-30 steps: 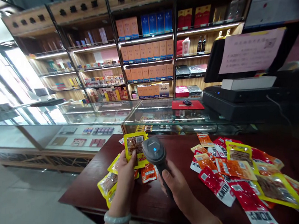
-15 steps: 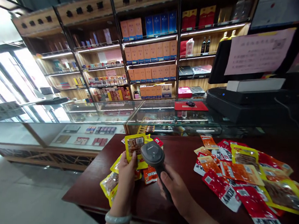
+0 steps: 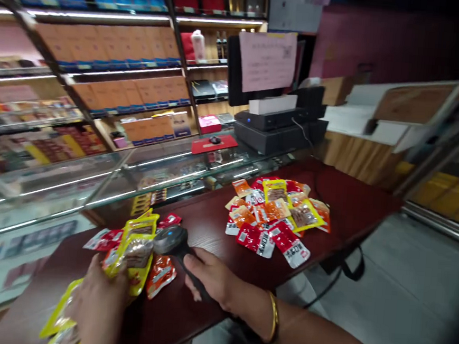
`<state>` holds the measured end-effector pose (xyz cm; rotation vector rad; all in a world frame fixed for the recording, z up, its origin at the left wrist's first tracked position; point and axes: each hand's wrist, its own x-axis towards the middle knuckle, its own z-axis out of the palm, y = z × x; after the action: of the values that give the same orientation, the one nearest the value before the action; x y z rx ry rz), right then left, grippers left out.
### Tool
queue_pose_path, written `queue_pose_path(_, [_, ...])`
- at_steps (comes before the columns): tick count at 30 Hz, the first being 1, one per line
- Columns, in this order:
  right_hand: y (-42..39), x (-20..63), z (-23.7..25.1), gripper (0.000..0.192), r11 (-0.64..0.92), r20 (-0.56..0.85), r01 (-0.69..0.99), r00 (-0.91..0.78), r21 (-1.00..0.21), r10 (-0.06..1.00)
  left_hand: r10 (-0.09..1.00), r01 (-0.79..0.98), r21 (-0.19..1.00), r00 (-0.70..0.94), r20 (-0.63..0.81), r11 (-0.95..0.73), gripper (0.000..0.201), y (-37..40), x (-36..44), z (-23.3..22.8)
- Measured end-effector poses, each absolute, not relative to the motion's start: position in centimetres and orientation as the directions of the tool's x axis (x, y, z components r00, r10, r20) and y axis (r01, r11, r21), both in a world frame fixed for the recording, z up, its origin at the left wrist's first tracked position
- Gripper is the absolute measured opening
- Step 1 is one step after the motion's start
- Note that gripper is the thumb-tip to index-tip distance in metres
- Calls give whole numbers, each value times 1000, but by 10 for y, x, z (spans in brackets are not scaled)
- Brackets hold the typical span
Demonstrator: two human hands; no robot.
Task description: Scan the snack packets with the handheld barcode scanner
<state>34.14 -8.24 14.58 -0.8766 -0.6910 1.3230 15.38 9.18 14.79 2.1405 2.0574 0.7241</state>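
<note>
Nearest, the left hand point(image 3: 98, 302) gripped a yellow snack packet point(image 3: 138, 252), now lowered over the table's point(image 3: 209, 228) near-left edge. The right hand point(image 3: 211, 276) clasped the scanner point(image 3: 172, 240), swung down beside it. Farther right, the heaped packets point(image 3: 276, 215) left bare wood between.

Warm shelf strip lights point(image 3: 114, 68) glare off the glass counter point(image 3: 93, 182); motion blur smears the left side, edges bend, and the right corners darken
</note>
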Motion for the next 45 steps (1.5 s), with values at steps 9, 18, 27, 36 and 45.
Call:
queue_pose_path(9, [-156,403,133,54,92,-68,-477,308,-874,949,917,946,249,98,387,-207,67,67,195,153])
queue_pose_path(18, [-224,450,123,52,217,-145,-524,565,-824,812,696,669,196,672,253,-717,53,-15,319,149])
queue_pose_path(27, [-248,472,107,52,228,-141,-515,580,-826,802,700,701,2,713,43,-713,54,-59,381,144])
queue_pose_path(36, [-233,466,120,51,198,-87,-484,504,-852,859,847,553,779,529,-53,-297,25,-24,360,133])
queue_pose_path(45, [-196,421,128,65,73,-48,-398,285,-915,957,926,387,903,377,29,-186,30,-2,313,143])
